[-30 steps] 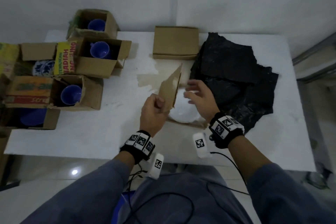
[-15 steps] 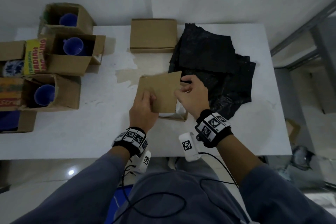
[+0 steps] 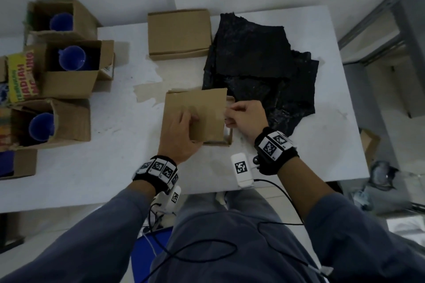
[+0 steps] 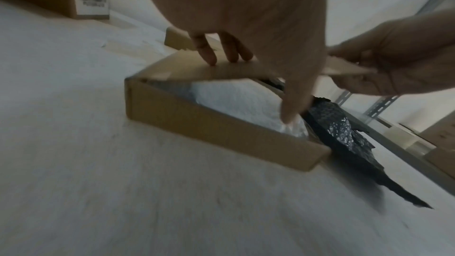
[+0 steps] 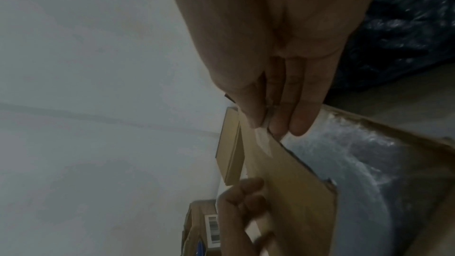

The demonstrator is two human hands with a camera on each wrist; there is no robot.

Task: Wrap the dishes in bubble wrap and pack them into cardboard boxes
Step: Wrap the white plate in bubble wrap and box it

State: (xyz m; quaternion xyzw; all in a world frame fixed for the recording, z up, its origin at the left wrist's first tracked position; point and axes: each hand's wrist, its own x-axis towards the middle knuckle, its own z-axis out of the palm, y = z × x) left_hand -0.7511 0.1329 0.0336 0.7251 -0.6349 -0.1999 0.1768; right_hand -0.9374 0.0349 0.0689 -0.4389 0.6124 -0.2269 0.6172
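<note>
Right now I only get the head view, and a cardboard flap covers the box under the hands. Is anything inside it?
Observer: Yes. The left wrist view shows a white bubble-wrapped bundle lying inside the shallow box.
Visitor: Is the flap flat on the box?
Observer: No. In that same view the flap sits raised above the near wall, with an open gap under it.
Visitor: How does the right hand hold it?
Observer: The right wrist view shows the right hand pinching the flap's edge between its thumb and fingers.
</note>
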